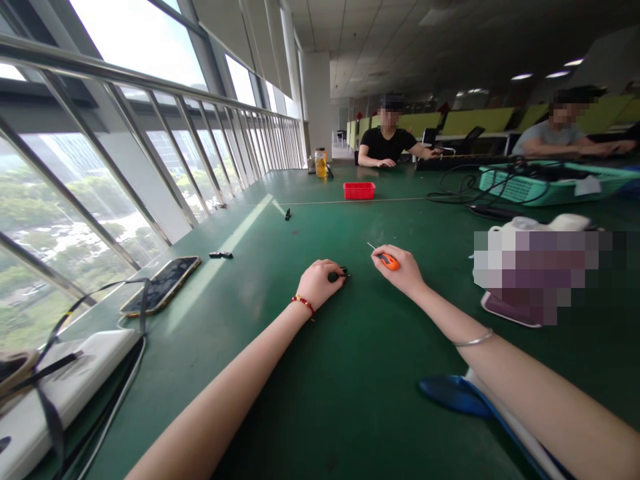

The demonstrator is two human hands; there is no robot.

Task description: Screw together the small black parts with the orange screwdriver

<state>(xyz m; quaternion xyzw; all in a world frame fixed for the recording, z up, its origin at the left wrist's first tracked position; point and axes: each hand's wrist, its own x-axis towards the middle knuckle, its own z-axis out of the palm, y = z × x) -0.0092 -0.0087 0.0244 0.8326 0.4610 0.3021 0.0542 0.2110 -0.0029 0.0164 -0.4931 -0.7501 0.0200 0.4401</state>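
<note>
Mid-worktop (320, 373), well clear of its edges, the left hand (318, 283) holds a small black part (339, 273) in a clenched grip; just beside it, the right hand (403, 269) grasps an orange-handled screwdriver (387, 260), tip up.

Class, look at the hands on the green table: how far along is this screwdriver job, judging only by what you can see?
Done: nothing shows as finished; small black parts and lie loose on the green table. In hand: the left hand grips a small black part, the right hand an orange-handled screwdriver, its tip pointing away, not on the part. Left: seemingly bringing tip to part.
</note>
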